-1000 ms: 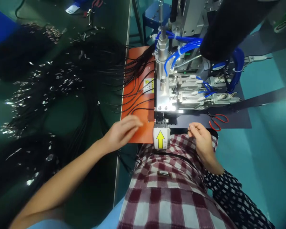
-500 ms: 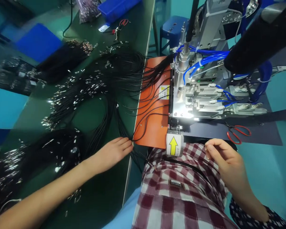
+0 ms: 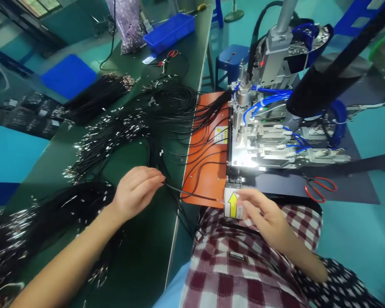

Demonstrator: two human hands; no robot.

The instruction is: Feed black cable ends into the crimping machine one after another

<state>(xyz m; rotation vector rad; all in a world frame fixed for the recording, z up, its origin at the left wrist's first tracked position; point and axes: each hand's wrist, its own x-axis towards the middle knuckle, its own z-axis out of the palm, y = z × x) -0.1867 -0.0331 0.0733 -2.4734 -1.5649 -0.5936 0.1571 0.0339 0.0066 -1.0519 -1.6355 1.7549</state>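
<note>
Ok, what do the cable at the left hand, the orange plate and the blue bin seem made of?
Cable: black, likely rubber or plastic sheathing, judging by its slim, even outline.
Orange plate: flat, even-coloured; painted metal or plastic, unclear which.
Blue bin: probably moulded plastic, uniformly coloured throughout.

blue stool point(image 3: 223, 55), blue bin point(image 3: 177, 39)

Black cables point(image 3: 181, 99) lie across the green table point(image 3: 147, 256).
</note>
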